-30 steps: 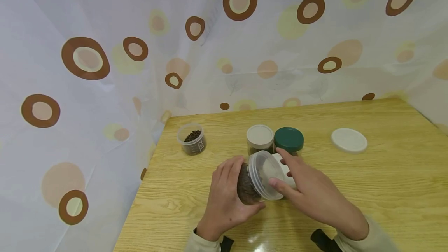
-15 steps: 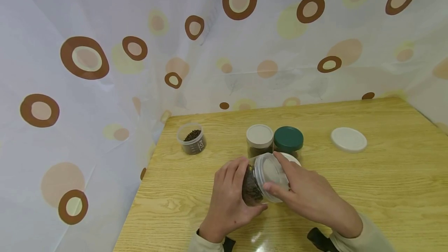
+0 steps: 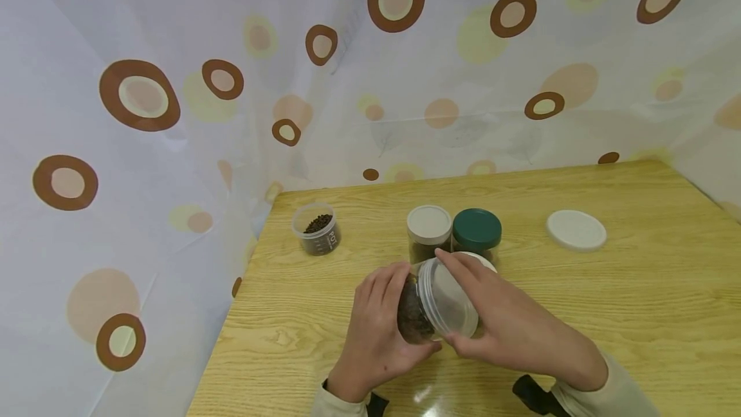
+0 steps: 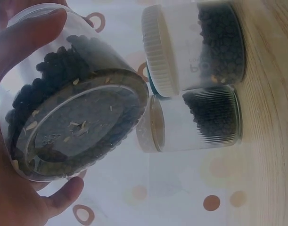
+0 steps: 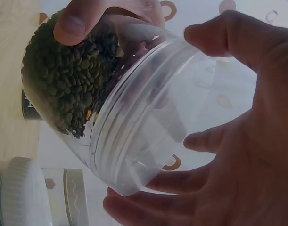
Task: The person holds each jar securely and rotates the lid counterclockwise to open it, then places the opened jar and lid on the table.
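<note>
A clear plastic jar of dark seed-like pieces is held tilted over the near part of the table. My left hand grips its body, thumb and fingers on opposite sides. In the left wrist view the jar's bottom shows, pale flakes lying among the dark pieces. A clear lid covers the mouth end, and my right hand spans it, fingers at the upper rim and thumb at the lower. The right wrist view shows ridged rings around the jar's upper end, the right fingertips right at the rim.
A white-lidded jar and a green-lidded jar stand just beyond the hands. Another white lid is partly hidden behind the right hand. A small cup of dark pellets stands left; a white lid lies right.
My right hand has shifted and turned on the lid, its fingers now over the upper rim and its thumb lower. The left hand keeps its grip on the jar, which moved slightly right.
</note>
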The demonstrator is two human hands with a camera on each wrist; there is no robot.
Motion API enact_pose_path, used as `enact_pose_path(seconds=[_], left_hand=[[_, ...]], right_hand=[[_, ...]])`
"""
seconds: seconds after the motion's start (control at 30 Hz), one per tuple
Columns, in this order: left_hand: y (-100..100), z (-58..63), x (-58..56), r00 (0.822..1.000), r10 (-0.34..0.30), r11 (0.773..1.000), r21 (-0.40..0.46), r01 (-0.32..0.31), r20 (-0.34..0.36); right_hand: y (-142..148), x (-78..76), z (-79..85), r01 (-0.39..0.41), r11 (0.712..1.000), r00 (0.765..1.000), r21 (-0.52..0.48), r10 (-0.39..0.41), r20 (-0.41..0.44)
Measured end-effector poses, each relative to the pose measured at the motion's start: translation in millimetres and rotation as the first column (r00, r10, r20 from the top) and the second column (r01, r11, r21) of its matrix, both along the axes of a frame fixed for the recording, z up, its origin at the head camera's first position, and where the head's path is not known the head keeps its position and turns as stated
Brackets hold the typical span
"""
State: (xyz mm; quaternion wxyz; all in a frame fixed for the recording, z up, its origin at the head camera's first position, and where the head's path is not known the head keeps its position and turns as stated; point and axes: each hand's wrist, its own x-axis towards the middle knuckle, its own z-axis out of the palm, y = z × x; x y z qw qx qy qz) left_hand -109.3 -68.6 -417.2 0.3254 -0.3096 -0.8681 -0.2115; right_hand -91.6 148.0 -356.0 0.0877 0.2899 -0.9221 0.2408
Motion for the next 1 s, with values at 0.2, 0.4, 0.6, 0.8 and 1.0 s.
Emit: enact_pose_path(seconds=[0.2, 0.4, 0.6, 0.8, 1.0], left_hand=[[-0.4, 1.0, 1.6, 0.999, 0.001, 1.0, -0.013, -0.001, 0.047], [-0.4, 1.2, 1.2, 0.999, 0.005, 1.0, -0.011, -0.005, 0.053], [-1.3, 2.1, 1.1, 0.997, 0.011, 1.0, -0.001, -0.011, 0.077], [-1.4, 3.7, 1.5, 0.995, 0.021, 1.0, -0.001, -0.021, 0.095], [0.0, 2.7, 1.6, 0.997, 0.031, 0.999, -0.018, -0.03, 0.076]], right_hand=[[2.2, -0.3, -0.8, -0.061, 0.998, 0.998, -0.004, 0.061, -0.018], [4.1, -0.2, -1.2, -0.084, 0.996, 0.995, -0.009, 0.084, -0.045], [7.8, 2.3, 0.3, -0.04, 0.999, 0.999, -0.011, 0.04, -0.015], [8.4, 3.4, 5.2, 0.119, 0.992, 0.988, -0.046, -0.114, 0.101], [5.1, 1.8, 6.0, 0.21, 0.978, 0.954, -0.009, -0.203, 0.219]])
